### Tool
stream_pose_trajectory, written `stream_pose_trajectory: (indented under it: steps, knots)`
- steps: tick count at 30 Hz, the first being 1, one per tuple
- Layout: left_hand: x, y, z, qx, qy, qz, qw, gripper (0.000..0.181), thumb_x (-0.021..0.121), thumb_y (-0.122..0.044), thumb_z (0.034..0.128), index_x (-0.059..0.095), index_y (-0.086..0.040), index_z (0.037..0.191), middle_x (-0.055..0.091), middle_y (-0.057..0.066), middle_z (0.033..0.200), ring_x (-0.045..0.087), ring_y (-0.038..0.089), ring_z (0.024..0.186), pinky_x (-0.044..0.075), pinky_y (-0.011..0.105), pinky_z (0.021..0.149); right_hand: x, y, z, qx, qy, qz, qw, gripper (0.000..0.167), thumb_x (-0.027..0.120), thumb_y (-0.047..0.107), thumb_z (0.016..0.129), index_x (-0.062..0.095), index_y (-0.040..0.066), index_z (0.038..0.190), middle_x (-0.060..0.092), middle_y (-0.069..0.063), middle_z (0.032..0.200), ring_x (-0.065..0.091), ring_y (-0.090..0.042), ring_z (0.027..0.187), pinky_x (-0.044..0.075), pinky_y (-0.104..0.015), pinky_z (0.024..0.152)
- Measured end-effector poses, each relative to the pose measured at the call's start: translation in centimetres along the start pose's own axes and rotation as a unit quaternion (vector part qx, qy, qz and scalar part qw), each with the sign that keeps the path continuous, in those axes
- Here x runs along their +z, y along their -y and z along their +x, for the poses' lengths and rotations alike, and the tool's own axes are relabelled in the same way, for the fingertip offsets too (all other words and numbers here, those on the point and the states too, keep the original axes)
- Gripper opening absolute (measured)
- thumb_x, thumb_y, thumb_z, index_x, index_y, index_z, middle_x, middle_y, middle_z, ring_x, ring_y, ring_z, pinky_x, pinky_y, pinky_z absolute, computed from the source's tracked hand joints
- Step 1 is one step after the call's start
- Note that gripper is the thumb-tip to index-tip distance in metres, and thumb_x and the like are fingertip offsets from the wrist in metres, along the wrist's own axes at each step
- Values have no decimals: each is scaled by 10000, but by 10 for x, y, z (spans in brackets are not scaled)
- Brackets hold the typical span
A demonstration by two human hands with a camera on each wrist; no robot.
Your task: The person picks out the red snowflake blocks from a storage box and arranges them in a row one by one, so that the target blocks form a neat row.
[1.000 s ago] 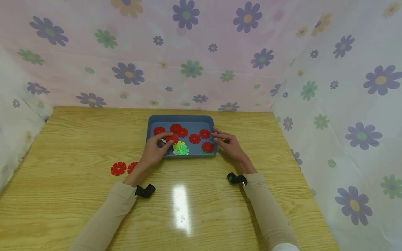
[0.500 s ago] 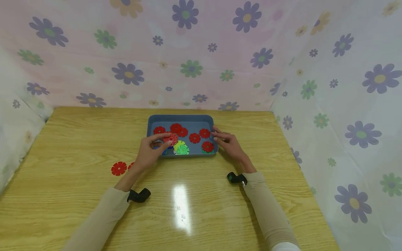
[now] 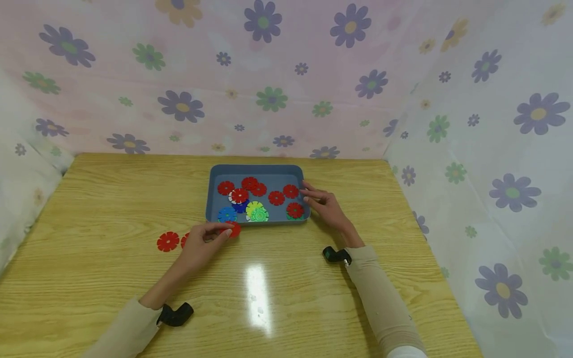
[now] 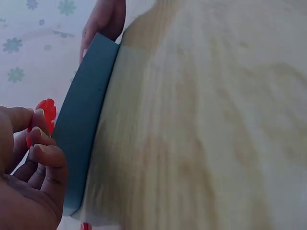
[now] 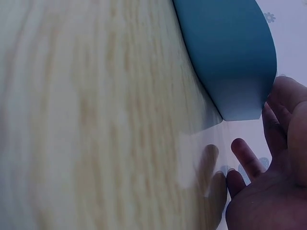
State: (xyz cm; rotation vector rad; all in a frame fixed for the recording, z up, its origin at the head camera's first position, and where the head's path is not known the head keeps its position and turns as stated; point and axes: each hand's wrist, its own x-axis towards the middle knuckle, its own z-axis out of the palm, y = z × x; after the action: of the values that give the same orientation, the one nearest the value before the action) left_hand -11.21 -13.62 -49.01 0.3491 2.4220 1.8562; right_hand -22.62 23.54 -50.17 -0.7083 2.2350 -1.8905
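Observation:
In the head view, my left hand [image 3: 199, 251] pinches a red flower-shaped plastic disc [image 3: 235, 229] between thumb and fingers, just outside the near left corner of a blue-grey tray [image 3: 257, 170]. The left wrist view shows that same red disc [image 4: 49, 112] beside the tray's outer wall [image 4: 86, 110]. My right hand [image 3: 330, 210] rests at the tray's right side with its fingers extended. In the right wrist view, some of its fingers lie against the tray's end [image 5: 240, 86]. Inside lie several red discs, plus a light blue disc [image 3: 227, 215], yellow disc [image 3: 254, 206] and green disc [image 3: 259, 215].
Two red discs lie on the wooden table left of the tray; one is in full sight [image 3: 168, 241], the other partly behind my left hand. Flower-patterned cloth [image 3: 273, 119] rises behind the table and at both sides.
My left hand has drawn back from over the tray toward the near left, carrying the red disc out past the rim. The blue discs inside are uncovered. My right hand has stayed put.

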Motion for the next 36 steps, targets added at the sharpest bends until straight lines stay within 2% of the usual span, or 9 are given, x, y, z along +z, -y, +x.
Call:
stream_pose_trajectory:
  steps: [6,12,17,23,27,32,36]
  knots:
    - [-6,5,-18,-236,-38,121,9996,263,650,-207,1015,721,-19,1184,733,121,1110,704,166,925,558,189,791,0,-1,0,17,-2,10,10000,352,537,-40,1025,536,-175,1350,325,-250,1605,279,-326,1522,471,-175,1019]
    - [-10,7,-28,-612,150,186,9978,341,656,-181,1009,637,-6,1301,699,115,884,633,153,704,520,220,643,0,-1,-2,75,-45,0,10000,351,541,-27,1028,547,-161,1352,335,-227,1610,289,-321,1517,472,-167,1012]
    - [-11,8,-34,-824,29,443,9956,326,666,-155,999,646,17,1275,702,90,872,611,122,697,522,216,648,0,-1,-2,53,-31,21,10000,352,537,-37,1026,537,-176,1350,325,-243,1608,281,-327,1520,470,-171,1017]
    - [-9,6,-36,-916,-142,785,9926,284,665,-118,993,675,18,1242,661,86,853,592,109,668,505,223,616,0,-2,-2,67,-78,3,9999,347,546,-31,1024,550,-171,1341,337,-239,1604,292,-336,1514,476,-170,1008]
    - [-10,3,-38,-949,-29,923,9912,310,649,-102,996,655,22,1280,683,96,925,607,112,694,504,231,614,0,-4,-1,89,-88,-5,9999,344,546,-29,1025,556,-163,1341,343,-232,1603,296,-328,1514,478,-168,1004]
    - [-13,3,-38,-713,140,1144,9908,339,666,-81,982,646,23,1304,670,67,903,612,104,717,516,227,636,0,-3,-1,97,-101,26,9999,343,547,-30,1024,559,-157,1343,343,-230,1605,298,-305,1518,479,-176,1009]
    - [-17,4,-37,-618,85,1257,9901,344,702,-91,961,659,19,1285,629,37,834,602,100,694,513,227,624,0,-3,0,127,-107,22,9999,346,549,-15,1028,562,-147,1348,344,-219,1610,306,-287,1517,480,-179,1012]
